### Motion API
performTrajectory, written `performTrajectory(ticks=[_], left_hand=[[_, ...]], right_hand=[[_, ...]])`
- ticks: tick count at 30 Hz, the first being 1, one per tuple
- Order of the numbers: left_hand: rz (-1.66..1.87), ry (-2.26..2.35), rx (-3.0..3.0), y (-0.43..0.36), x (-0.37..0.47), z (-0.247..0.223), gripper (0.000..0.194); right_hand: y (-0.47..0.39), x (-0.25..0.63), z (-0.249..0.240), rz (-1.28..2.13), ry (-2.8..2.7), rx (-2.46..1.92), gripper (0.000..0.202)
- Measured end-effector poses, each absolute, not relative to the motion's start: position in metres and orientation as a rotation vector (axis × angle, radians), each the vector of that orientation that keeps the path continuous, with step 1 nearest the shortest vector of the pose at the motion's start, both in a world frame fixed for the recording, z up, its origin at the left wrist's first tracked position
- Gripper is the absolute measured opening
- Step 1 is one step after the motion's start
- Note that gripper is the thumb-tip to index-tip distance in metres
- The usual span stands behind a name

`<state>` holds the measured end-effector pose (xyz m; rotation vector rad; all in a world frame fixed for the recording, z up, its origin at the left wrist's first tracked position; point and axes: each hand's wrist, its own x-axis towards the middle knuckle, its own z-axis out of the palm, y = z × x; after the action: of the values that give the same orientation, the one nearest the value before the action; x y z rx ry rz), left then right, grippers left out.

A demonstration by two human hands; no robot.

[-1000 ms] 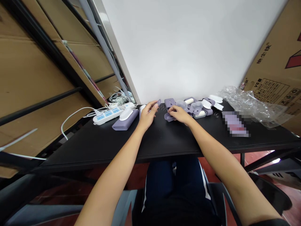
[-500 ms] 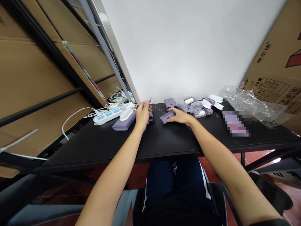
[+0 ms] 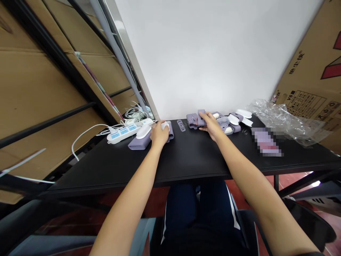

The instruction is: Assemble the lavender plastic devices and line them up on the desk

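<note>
And the right hand (image 3: 211,125), about one o'clock from the table's (image 3: 186,156) bare middle, has its fingers closed on a purple piece (image 3: 201,117), gripping its right side, perhaps so its face stays uncovered. Just left sits a purple case (image 3: 191,118); touching or not, I can't tell.

Over at ten, the left hand (image 3: 160,135) lies palm-down over a purple block (image 3: 171,130) topped in white, seemingly steadying it; whether those fingers clamp or merely rest is hidden.

At twelve, a flat purple strip (image 3: 181,125) lies between the hands, perhaps for easy reach. Farther out: jumbled purple and white parts (image 3: 234,119) at two, a white power strip (image 3: 125,132) near ten, clear plastic (image 3: 290,122) towards three.
</note>
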<state>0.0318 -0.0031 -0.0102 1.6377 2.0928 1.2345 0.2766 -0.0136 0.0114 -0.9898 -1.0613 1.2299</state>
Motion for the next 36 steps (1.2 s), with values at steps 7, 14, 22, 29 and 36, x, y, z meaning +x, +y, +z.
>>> performTrajectory(ticks=[7, 14, 22, 29, 36], left_hand=[[0.974, 2.092, 1.668, 0.0, 0.031, -0.016, 0.094], [1.324, 1.931, 1.426, 0.003, 0.022, -0.017, 0.081], [1.591, 1.215, 0.766, 0.01, 0.023, -0.003, 0.024], [1.502, 0.901, 0.563, 0.0, 0.028, 0.007, 0.03], [1.486, 0.827, 0.495, -0.005, 0.034, 0.009, 0.02]], right_hand=[[-0.012, 0.279, 0.011, 1.189, -0.966, -1.053, 0.022], [-0.014, 0.28, 0.011, 1.197, -0.982, -1.081, 0.025], [-0.016, 0.281, 0.013, 1.223, -0.991, -1.071, 0.037], [-0.015, 0.281, 0.014, 1.317, -1.064, -0.848, 0.053], [-0.018, 0.274, 0.015, 1.244, -1.172, -0.81, 0.06]])
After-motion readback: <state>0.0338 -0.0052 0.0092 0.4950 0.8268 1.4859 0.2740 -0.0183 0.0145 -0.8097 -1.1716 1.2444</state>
